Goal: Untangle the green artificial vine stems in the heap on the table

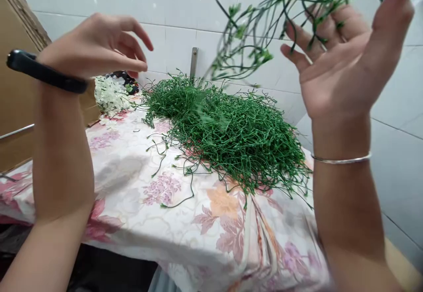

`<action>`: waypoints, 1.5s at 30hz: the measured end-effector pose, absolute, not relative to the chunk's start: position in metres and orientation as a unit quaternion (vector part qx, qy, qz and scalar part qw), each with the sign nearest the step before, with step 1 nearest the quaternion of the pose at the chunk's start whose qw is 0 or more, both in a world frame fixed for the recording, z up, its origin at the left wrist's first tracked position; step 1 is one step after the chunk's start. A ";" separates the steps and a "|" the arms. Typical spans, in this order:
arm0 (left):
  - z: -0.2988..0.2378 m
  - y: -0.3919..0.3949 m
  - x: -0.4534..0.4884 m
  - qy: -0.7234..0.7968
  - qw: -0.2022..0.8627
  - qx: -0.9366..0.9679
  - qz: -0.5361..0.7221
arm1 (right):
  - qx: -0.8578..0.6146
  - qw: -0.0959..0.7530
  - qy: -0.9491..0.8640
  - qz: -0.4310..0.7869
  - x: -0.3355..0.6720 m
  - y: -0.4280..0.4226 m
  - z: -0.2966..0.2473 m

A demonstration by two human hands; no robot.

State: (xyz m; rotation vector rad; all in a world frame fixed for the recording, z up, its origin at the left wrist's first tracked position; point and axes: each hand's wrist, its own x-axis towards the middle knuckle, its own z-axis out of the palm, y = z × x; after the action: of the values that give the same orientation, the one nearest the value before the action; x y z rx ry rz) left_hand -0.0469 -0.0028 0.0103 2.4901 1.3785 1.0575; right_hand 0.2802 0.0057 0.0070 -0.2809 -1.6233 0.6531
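Note:
My right hand (343, 58) is raised at the upper right, palm facing me, fingers curled round a bunch of thin green plastic stems (264, 36) that trail off to the left in the air. My left hand (102, 45) is lifted at the upper left, fingers loosely bent and apart, with nothing in it; a black band is on its wrist. Below and between the hands, a large heap of the same green stems (231, 133) lies on the table. A few loose stems (165, 151) lie in front of the heap.
A floral cloth (185, 230) covers the table. A pile of small white artificial flowers (110, 94) sits at the back left, with a dark object behind it. White wall tiles rise behind the table, and a brown door stands at the left.

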 end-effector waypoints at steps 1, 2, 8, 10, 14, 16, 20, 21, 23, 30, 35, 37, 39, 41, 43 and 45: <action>0.010 0.001 -0.054 0.469 0.038 0.808 0.354 | -0.123 0.639 -0.704 0.285 0.284 0.009 0.008; 0.009 0.007 -0.060 0.484 0.028 0.799 0.355 | -0.121 0.645 -0.699 0.285 0.287 0.012 0.009; -0.019 0.068 -0.099 0.697 0.140 0.699 0.074 | -0.115 0.644 -0.695 0.298 0.282 0.013 0.010; -0.039 0.088 -0.109 0.729 0.194 0.656 0.009 | -0.133 0.635 -0.702 0.294 0.278 0.009 0.009; -0.083 0.116 -0.124 0.729 0.199 0.655 0.007 | -0.162 0.646 -0.695 0.271 0.274 0.001 0.008; -0.102 0.125 -0.130 0.708 0.195 0.678 0.032 | -0.174 0.655 -0.687 0.262 0.274 -0.001 0.009; -0.133 0.138 -0.140 0.689 0.176 0.702 0.042 | -0.190 0.659 -0.679 0.262 0.272 -0.001 0.009; -0.139 0.141 -0.142 0.688 0.174 0.704 0.040 | -0.192 0.656 -0.680 0.265 0.272 -0.001 0.009; -0.150 0.146 -0.146 0.687 0.170 0.706 0.040 | -0.189 0.654 -0.680 0.270 0.270 0.000 0.008; -0.163 0.158 -0.160 0.655 0.214 0.721 0.075 | -0.189 0.655 -0.681 0.267 0.271 0.007 0.005; -0.163 0.157 -0.164 0.593 0.246 0.756 0.130 | -0.189 0.649 -0.685 0.272 0.271 0.012 0.004; -0.164 0.156 -0.163 0.576 0.242 0.767 0.146 | -0.191 0.651 -0.682 0.273 0.270 0.012 0.004; -0.165 0.155 -0.162 0.563 0.232 0.778 0.155 | -0.187 0.654 -0.679 0.277 0.268 0.011 0.003; -0.165 0.153 -0.160 0.550 0.214 0.790 0.164 | -0.194 0.651 -0.680 0.276 0.268 0.011 0.003; -0.162 0.150 -0.157 0.533 0.182 0.805 0.186 | -0.207 0.643 -0.685 0.273 0.268 0.011 0.003; -0.153 0.146 -0.156 0.501 0.129 0.821 0.244 | -0.206 0.641 -0.687 0.273 0.269 0.012 0.003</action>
State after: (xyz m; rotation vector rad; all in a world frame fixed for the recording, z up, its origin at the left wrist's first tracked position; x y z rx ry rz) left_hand -0.1561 0.1458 -0.1533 2.3867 1.4555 0.7081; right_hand 0.2692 0.0123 0.0031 -0.4701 -1.5676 0.6217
